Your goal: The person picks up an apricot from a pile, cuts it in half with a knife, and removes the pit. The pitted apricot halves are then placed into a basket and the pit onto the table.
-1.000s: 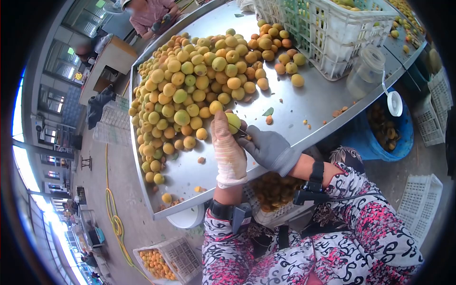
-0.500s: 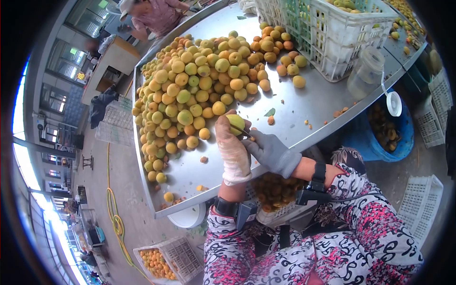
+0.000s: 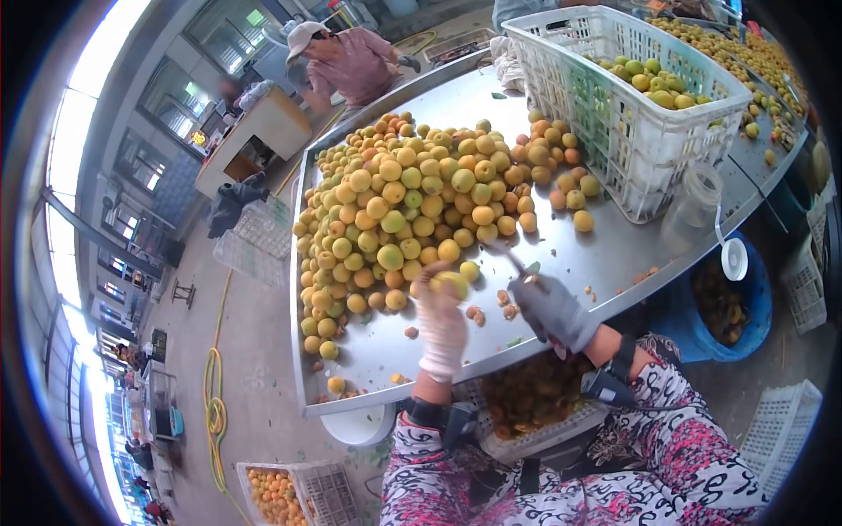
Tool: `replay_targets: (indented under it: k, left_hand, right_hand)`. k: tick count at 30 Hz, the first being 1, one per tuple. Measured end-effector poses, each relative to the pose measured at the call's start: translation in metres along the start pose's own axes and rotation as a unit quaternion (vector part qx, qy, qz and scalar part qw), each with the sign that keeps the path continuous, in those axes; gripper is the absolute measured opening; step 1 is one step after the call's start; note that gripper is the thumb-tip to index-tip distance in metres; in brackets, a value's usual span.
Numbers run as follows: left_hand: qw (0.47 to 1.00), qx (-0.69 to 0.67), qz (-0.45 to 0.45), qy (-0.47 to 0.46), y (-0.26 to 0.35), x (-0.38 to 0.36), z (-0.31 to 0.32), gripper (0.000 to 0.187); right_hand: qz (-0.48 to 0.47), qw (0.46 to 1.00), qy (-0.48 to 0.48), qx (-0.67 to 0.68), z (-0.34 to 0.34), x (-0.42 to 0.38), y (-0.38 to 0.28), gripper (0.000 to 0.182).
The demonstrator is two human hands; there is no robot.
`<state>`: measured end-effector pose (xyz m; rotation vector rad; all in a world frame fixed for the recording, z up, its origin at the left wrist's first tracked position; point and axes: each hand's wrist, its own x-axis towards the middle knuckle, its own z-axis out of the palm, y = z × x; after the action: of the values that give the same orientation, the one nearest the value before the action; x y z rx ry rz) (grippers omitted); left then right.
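My left hand, in a pale glove and smeared by motion, is closed around a yellow-green apricot at the near edge of the fruit pile. My right hand, in a grey glove, grips a knife whose blurred blade points up and left, apart from the fruit. Beyond both hands, a large heap of yellow and orange apricots covers much of the metal table. Small orange fruit pieces lie between the hands.
A white crate with green-yellow fruit stands at the back right, beside a clear plastic jar. Below the table edge are a crate of cut fruit and a blue bucket. Across the table is another person.
My hands have separated: the knife was at the fruit in my left hand and is now off to the right of it. The view has shifted, showing more of the back crate.
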<state>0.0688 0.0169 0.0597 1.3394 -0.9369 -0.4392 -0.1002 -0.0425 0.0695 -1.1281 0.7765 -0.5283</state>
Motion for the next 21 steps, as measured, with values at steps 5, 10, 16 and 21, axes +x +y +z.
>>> replay_targets:
  k: [5, 10, 16, 21]
  left_hand:
    - [0.918, 0.281, 0.208, -0.186, 0.014, -0.019, 0.024, 0.032]
    - [0.91, 0.301, 0.189, -0.213, 0.009, -0.013, 0.023, 0.037]
    - [0.906, 0.335, 0.209, -0.156, 0.01, -0.012, 0.032, 0.035]
    - [0.967, 0.207, 0.125, -0.084, 0.007, -0.018, 0.047, 0.034]
  right_hand:
    - [0.005, 0.996, -0.036, 0.083, 0.0, 0.007, -0.001, 0.033]
    - [-0.031, 0.99, -0.03, 0.132, 0.006, 0.028, 0.032, 0.037]
    - [-0.013, 0.976, -0.04, 0.215, 0.008, 0.027, 0.029, 0.039]
    - [-0.112, 0.964, 0.057, 0.234, 0.016, 0.026, 0.022, 0.035]
